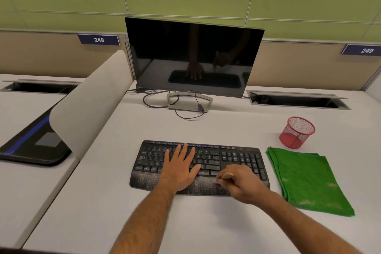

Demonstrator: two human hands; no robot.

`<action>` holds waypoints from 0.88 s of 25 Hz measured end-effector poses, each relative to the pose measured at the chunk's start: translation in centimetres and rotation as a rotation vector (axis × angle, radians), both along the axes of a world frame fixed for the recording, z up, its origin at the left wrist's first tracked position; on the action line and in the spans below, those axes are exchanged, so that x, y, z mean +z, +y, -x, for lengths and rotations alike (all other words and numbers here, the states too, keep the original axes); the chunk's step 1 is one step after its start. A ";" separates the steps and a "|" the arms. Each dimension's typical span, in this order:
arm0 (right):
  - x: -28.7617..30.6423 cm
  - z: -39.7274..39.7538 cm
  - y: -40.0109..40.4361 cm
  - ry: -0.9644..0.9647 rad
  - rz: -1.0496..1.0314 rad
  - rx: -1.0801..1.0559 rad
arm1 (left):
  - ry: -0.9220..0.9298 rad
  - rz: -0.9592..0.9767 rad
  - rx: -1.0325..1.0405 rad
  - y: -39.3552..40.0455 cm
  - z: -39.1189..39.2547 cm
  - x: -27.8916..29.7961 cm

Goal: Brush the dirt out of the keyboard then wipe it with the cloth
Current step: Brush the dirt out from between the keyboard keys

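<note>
A black keyboard (237,158) lies on the white desk, its wrist rest speckled with yellowish dirt. My left hand (181,168) rests flat on the keys at centre-left, fingers spread and straight. My right hand (240,184) grips a small wooden-handled brush (225,176) over the wrist rest at the keyboard's right-centre; its bristles look blurred against the surface. A folded green cloth (309,179) lies on the desk just right of the keyboard, apart from both hands.
A red mesh cup (296,132) stands behind the cloth. A dark monitor (193,55) with cables at its stand sits behind the keyboard. A curved white divider (88,113) borders the desk on the left. An open cable hatch (299,100) is at back right.
</note>
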State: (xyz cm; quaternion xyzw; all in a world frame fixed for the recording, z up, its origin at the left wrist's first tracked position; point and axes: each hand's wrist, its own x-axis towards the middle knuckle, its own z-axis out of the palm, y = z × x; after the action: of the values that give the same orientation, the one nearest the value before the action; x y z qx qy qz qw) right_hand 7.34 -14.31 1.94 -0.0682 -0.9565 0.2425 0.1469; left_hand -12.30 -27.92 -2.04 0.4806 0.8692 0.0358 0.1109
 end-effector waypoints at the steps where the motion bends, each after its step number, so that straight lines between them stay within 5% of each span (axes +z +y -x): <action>1: 0.0 0.2 0.0 0.014 0.008 -0.012 | -0.005 -0.002 0.000 0.0 0.0 0.1; 22: -0.4 2.1 -1.8 -0.010 0.014 -0.014 | -0.010 0.007 -0.009 -1.1 2.4 0.0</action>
State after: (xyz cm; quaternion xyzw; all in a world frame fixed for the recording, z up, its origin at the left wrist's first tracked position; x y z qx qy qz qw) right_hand 5.28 -16.11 1.58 -0.0771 -0.9550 0.2480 0.1431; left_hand -14.69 -29.07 -2.07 0.4839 0.8666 0.0348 0.1169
